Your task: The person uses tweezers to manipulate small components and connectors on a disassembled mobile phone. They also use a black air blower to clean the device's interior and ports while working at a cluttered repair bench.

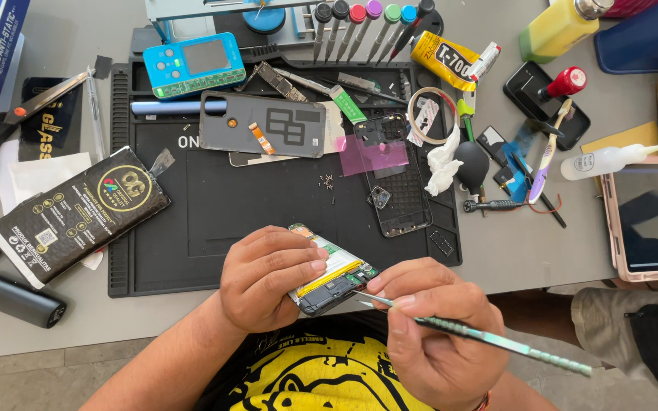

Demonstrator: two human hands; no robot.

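— Metal on bare circuitry is what worries us. Our right hand [436,335] is clenched around the tweezers [481,335], pinched between thumb and forefinger, and the tips rest right at the near edge of the opened phone [333,278]. A slip could, we judge, scrape a connector or nick the battery, since the tips point straight into the board.

— And the other side?

— Our left hand [264,278] is grasping the phone from above, fingers curled over its far end, thumb along its side. It is held off the bench [78,335], just beyond our chest, between both hands. With nothing beneath it, a loosened grip would, we think, drop it onto the bench edge or into our lap.

— How does it look?

— Back cover off, insides showing: a pale battery with a yellow strip, a green board, dark shielding at the end nearest the right hand. It lies tilted, one corner toward us.

— Anything else at risk?

— Tiny loose screws [327,181] lie on the black work mat [215,205] beyond the left hand; a sleeve or elbow could scatter them. The empty phone frame [397,190] sits beyond the right hand, near a grey back cover [264,125]. A black foil packet [78,213] lies well off to the left hand's outer side.
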